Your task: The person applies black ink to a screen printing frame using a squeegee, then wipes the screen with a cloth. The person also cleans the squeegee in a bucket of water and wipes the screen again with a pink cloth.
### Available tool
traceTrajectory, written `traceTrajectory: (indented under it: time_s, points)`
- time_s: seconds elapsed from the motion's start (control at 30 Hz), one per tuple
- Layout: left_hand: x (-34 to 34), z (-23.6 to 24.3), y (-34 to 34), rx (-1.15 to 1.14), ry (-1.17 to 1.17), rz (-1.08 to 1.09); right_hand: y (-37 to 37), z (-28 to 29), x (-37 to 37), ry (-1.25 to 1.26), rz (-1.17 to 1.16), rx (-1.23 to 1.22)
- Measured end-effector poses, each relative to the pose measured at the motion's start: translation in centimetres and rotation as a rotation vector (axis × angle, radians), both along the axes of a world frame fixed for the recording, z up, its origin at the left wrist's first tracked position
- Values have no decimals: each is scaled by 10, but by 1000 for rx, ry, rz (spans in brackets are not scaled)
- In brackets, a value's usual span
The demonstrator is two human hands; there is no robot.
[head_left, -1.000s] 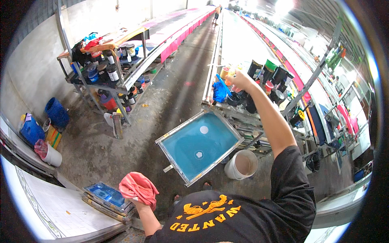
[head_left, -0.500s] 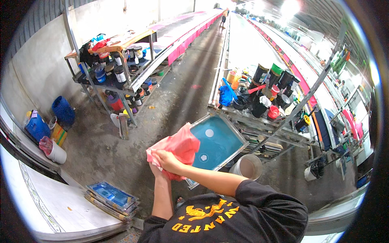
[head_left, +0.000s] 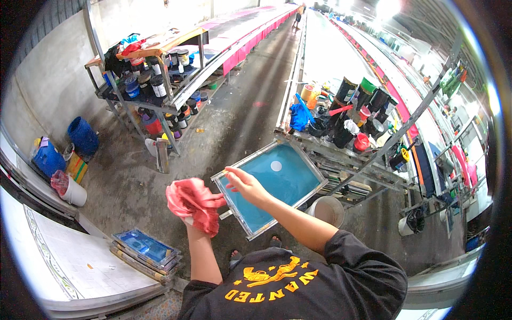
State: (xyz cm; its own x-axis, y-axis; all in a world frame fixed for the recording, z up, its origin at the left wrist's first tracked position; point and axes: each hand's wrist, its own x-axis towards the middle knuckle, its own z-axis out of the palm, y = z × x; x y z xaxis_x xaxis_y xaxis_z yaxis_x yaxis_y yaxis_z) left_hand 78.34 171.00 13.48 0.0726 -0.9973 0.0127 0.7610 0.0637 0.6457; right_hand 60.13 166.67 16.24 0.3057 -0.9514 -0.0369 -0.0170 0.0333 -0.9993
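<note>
A bunched pink-red cloth [head_left: 193,201] covers most of my left hand [head_left: 189,219], which grips it from below; its fingers are hidden in the folds. To its right, my right hand [head_left: 244,186] is off the cloth, fingers apart and somewhat bent. It overlaps the left side of a framed blue printing screen [head_left: 290,184] in this view; I cannot tell whether it touches the frame. The screen lies slanted in front of me, with a pale round spot in its blue mesh.
A white bucket [head_left: 327,212] stands right of the screen. Paint tubs and bottles crowd the long table's end [head_left: 320,140]. At left are a shelf of paint tubs [head_left: 145,88], blue barrels [head_left: 83,135], and stacked screens [head_left: 145,248]. A person [head_left: 297,20] stands far down the aisle.
My hands have drawn apart. The cloth has gone left and slightly down with my left hand, while my right hand has let go of it and moved up and right.
</note>
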Motion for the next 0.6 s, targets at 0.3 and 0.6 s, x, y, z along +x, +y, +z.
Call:
traceTrajectory:
  time_s: [0.3, 0.6]
  points:
    - [-20, -121, -60, 94, 1, -37, 24, -47, 31, -666, -147, 636]
    - [60, -37, -57, 6, 61, -65, -2, 18, -30, -294, -146, 110]
